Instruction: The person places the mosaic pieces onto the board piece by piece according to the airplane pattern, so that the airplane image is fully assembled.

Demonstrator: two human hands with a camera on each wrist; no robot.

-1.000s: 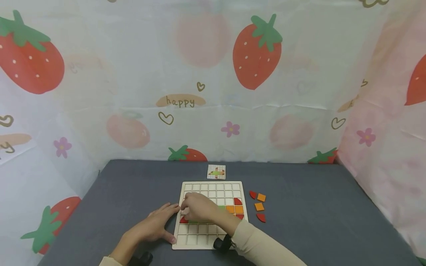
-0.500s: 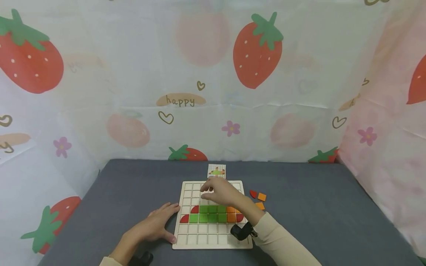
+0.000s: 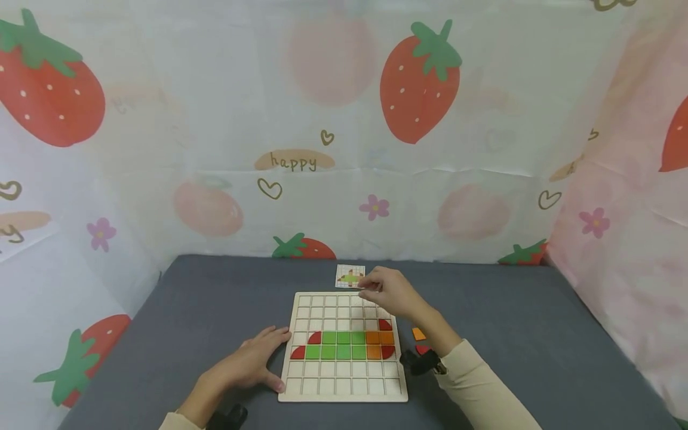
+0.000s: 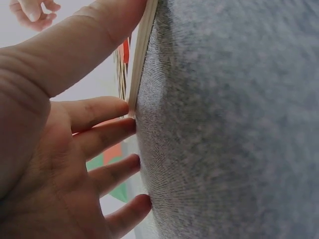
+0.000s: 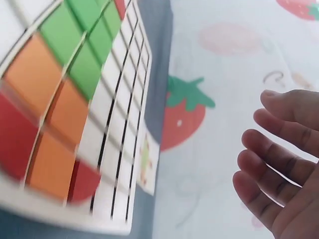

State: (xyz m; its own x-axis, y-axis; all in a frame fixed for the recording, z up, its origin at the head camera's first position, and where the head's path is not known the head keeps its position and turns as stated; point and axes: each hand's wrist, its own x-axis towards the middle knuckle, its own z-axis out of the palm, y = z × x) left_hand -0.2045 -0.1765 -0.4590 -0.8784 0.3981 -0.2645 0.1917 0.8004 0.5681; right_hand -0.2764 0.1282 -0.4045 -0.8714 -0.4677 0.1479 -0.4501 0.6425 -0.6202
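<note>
Wooden grid board (image 3: pixel 344 391), pale, square cells, lying flat on a grey table (image 3: pixel 510 334), near edge toward the person. Filled cells sit in the middle rows: green square tiles (image 3: pixel 336 345) in two rows, orange square tiles (image 3: pixel 378 344) to their right, and red quarter-round tiles (image 3: pixel 315 338) at the corners of the figure. The right wrist view shows the same green, orange and red tiles (image 5: pixel 47 119) seated in their cells. Pattern card (image 3: pixel 350 276): small, printed with a coloured figure, lying on the table just beyond the far edge of the board. Loose tiles (image 3: pixel 418 334): orange and red, on the table just right of the board, partly hidden by the right forearm. Left hand (image 3: pixel 248 364): resting flat on the table at the left edge of the board, fingers straight and slightly spread, thumb and fingertips (image 4: pixel 130 105) touching the board's side; holding nothing. Right hand (image 3: pixel 391 289): raised over the far right corner of the board, beside the pattern card, fingers loosely bent and close together, holding nothing; its fingers (image 5: pixel 279 149) are seen relaxed and empty in the right wrist view. Backdrop: pale cloth printed with strawberries (image 3: pixel 419 89).
</note>
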